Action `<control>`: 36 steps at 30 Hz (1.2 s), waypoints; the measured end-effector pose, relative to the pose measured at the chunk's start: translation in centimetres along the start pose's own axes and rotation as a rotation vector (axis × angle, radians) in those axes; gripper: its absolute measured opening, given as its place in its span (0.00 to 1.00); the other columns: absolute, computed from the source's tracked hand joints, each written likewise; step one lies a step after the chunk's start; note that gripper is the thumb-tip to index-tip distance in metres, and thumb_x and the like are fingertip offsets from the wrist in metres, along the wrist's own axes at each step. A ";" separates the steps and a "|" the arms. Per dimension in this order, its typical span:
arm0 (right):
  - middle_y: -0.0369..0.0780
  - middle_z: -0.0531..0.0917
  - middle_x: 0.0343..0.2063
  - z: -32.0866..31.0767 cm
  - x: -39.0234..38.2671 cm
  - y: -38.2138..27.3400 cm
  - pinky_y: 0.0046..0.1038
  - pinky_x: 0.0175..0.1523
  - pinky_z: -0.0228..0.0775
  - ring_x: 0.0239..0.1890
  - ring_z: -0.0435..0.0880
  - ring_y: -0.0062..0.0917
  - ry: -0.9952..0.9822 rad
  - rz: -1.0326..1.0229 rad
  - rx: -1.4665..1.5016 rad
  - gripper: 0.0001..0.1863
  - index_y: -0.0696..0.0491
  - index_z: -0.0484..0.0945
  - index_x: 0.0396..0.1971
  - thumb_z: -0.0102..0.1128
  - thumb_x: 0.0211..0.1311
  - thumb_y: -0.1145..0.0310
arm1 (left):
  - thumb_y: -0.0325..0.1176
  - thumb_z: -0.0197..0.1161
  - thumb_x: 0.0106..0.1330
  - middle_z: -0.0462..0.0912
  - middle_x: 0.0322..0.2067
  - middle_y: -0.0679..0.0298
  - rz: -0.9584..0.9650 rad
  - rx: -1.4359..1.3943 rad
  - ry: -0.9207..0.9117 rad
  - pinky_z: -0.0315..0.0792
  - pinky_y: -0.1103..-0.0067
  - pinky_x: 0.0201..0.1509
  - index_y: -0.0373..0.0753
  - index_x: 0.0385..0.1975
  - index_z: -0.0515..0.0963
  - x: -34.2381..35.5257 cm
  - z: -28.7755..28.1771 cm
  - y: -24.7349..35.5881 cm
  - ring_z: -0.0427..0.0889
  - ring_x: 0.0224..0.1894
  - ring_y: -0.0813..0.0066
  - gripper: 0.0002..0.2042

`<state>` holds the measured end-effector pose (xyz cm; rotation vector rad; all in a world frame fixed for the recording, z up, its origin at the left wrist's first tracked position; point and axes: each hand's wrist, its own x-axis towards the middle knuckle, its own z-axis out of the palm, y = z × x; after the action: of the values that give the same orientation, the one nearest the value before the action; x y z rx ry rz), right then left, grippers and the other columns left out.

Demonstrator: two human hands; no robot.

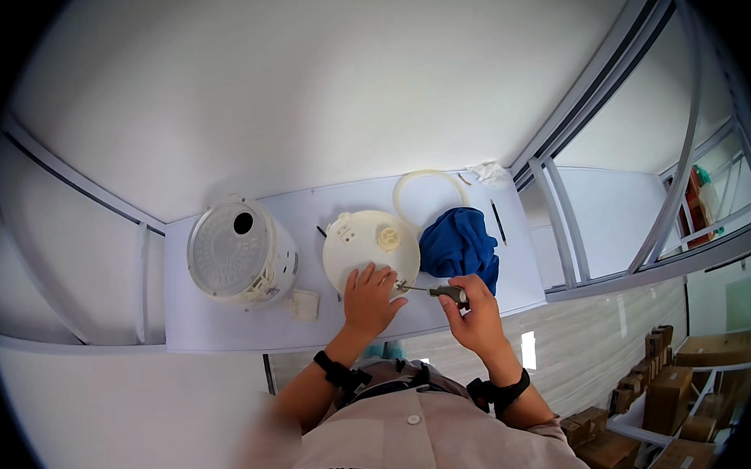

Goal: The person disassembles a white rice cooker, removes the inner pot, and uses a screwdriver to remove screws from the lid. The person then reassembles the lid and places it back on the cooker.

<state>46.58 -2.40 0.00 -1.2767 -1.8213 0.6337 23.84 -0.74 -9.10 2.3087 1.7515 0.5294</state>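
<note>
Left hand (372, 303): unclenched, fingers resting on the round cream disc (355, 248)
Right hand (478, 318): grasping a screwdriver (448, 293) (tip near the disc's edge)
Blue cloth (458, 243): beside the disc

On the left of the frame, the big white tub (234, 249) blocks the way, and a small white piece (305, 305) sits just beside it. A thin path of bare table (511, 275) runs between tub and round white lid (353, 248). The left hand (370, 302) covers the lid's bottom part. Right of middle, the blue cloth (460, 243) is a lump — go around it. Farther right there's room, past a thin black stick (498, 222).
</note>
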 end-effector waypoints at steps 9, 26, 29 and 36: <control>0.45 0.83 0.37 0.9 -0.1 0.3 0.29 0.33 0.78 0.32 0.84 0.35 0.055 0.050 -0.036 0.14 0.59 0.77 0.47 0.71 0.65 0.72 | 0.46 0.76 0.56 0.82 0.60 0.70 0.023 -0.053 -0.074 0.60 0.54 0.76 0.47 0.57 0.83 0.1 -0.4 -1.3 0.71 0.70 0.60 0.27; 0.42 0.82 0.48 4.9 3.0 9.3 0.28 0.55 0.75 0.49 0.84 0.28 -0.079 0.307 0.442 0.18 0.57 0.78 0.48 0.60 0.55 0.79 | 0.41 0.79 0.53 0.80 0.64 0.69 0.002 -0.171 -0.308 0.56 0.45 0.77 0.49 0.59 0.84 0.1 -3.1 -3.9 0.67 0.75 0.59 0.29; 0.45 0.79 0.60 6.9 3.8 9.5 0.31 0.60 0.76 0.58 0.83 0.33 -0.165 0.552 0.584 0.29 0.58 0.73 0.63 0.59 0.58 0.79 | 0.41 0.79 0.53 0.80 0.65 0.69 -0.008 -0.179 -0.311 0.56 0.45 0.77 0.50 0.59 0.84 -0.1 -3.2 -3.9 0.66 0.75 0.59 0.29; 0.45 0.75 0.66 5.9 4.9 11.7 0.31 0.60 0.76 0.61 0.82 0.35 -0.104 0.552 0.494 0.34 0.58 0.69 0.69 0.57 0.58 0.79 | 0.40 0.79 0.54 0.79 0.65 0.70 0.000 -0.207 -0.287 0.56 0.45 0.78 0.51 0.60 0.83 -0.7 -2.9 -4.5 0.66 0.76 0.60 0.29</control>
<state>47.00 6.63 -10.62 -1.4077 -1.2561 1.3755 18.58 -0.29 -8.18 2.1206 1.4889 0.3408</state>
